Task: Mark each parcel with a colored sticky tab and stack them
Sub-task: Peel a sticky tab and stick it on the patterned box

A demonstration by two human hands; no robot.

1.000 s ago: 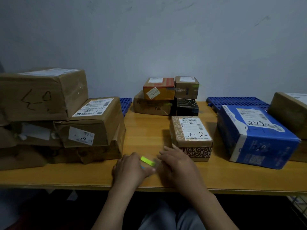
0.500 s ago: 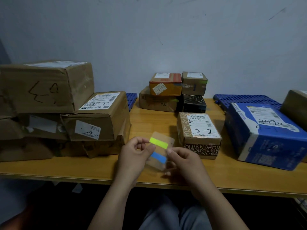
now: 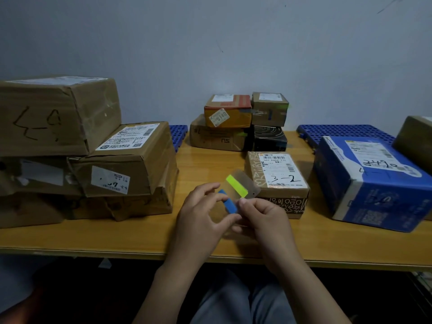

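Note:
Both hands hold a clear plastic sticky-tab card (image 3: 243, 183) above the table's front middle. It carries a yellow-green tab strip (image 3: 236, 185) and a blue tab strip (image 3: 228, 204). My left hand (image 3: 201, 213) grips the card's lower left part, thumb under it. My right hand (image 3: 264, 218) pinches the card at the blue strip's lower end. Just behind the card sits a small brown parcel marked "3-2" (image 3: 278, 181). A blue parcel (image 3: 371, 181) lies to the right.
A pile of large cardboard boxes (image 3: 77, 150) fills the left side of the wooden table (image 3: 140, 232). Several small parcels (image 3: 238, 122) are stacked at the back by the wall. Blue perforated mats (image 3: 343, 133) lie at the back. Another brown box (image 3: 416, 141) is at far right.
The hands have lifted the tab card off the table's front edge, raised it and tilted it, and the blue strip has come into view.

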